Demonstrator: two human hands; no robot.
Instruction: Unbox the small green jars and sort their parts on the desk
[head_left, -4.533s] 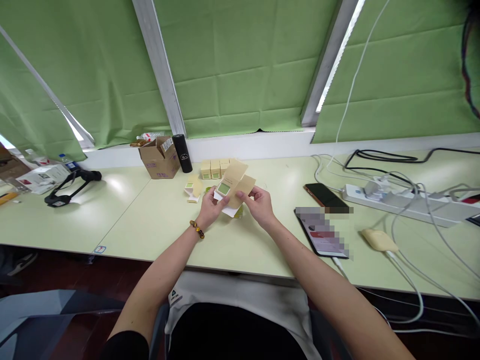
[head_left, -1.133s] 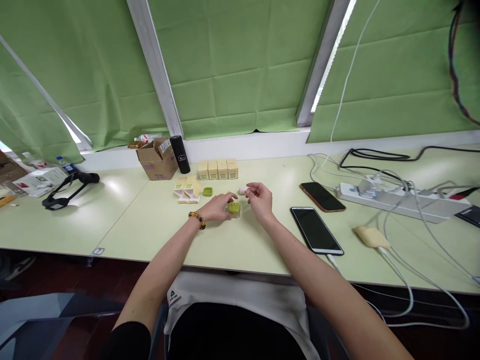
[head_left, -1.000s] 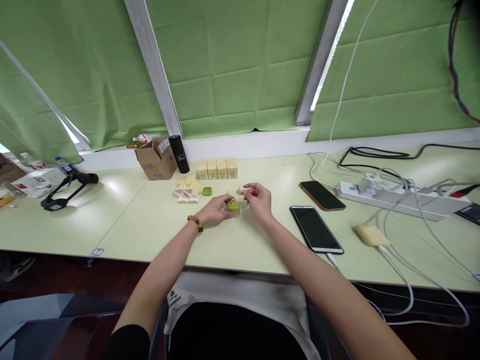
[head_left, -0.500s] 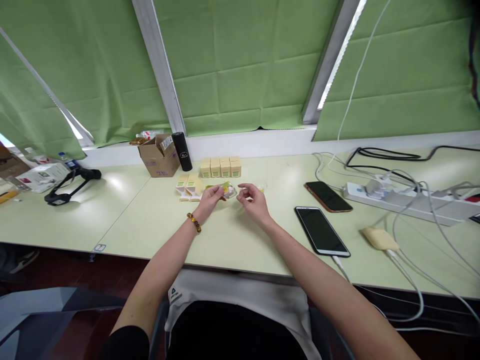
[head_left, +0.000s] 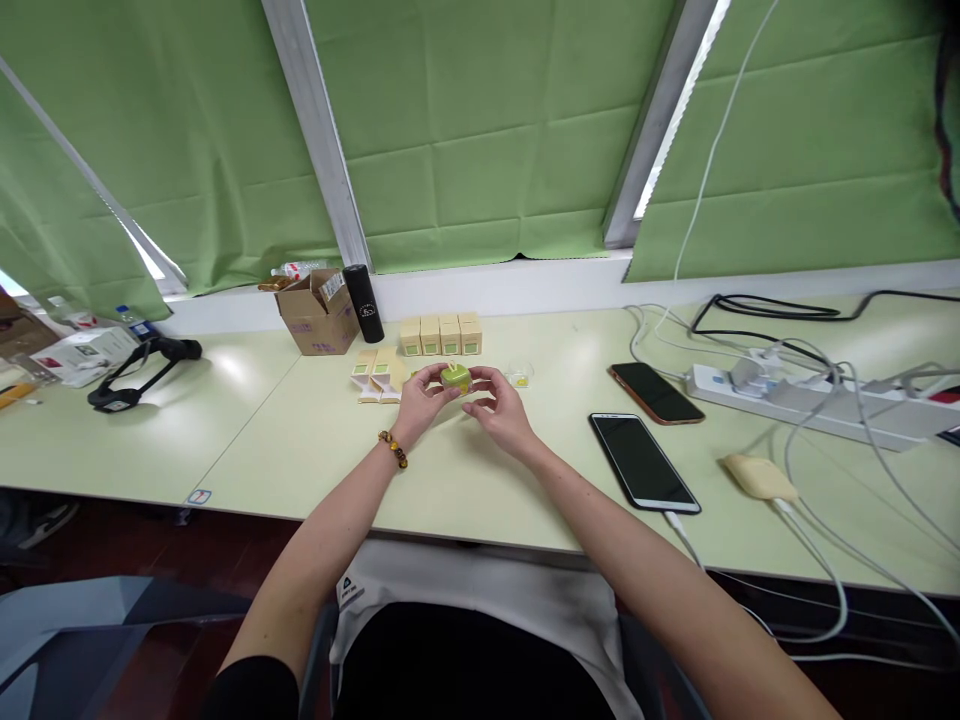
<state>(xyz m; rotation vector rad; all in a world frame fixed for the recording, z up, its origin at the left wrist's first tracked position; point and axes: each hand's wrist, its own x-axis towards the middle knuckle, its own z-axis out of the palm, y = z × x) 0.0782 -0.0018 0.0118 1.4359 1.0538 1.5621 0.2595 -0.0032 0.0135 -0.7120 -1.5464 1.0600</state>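
My left hand (head_left: 424,400) is closed round the left side of a small round container with a green top (head_left: 455,376), held just above the table. From the other side my right hand (head_left: 504,408) has its fingers curled against the same container, its thumb low near the front. Fingers hide much of the container's sides. Just beyond my right hand sits a small clear plastic piece (head_left: 520,376) with something yellow in it. Left of my left hand stand open small cartons (head_left: 379,376). Behind the hands is a row of several closed small tan boxes (head_left: 441,336).
A brown cardboard box (head_left: 319,312) and a black cylinder (head_left: 364,304) stand at the back. To the right lie two phones, one dark (head_left: 656,393) and one white-edged (head_left: 643,462), a power strip (head_left: 802,405), a pale yellow case (head_left: 760,478) and loose cables. A black frame-like device (head_left: 142,372) lies left.
The container in my left hand has turned so its green top faces up. My right hand has moved left onto it, uncovering the clear plastic piece behind.
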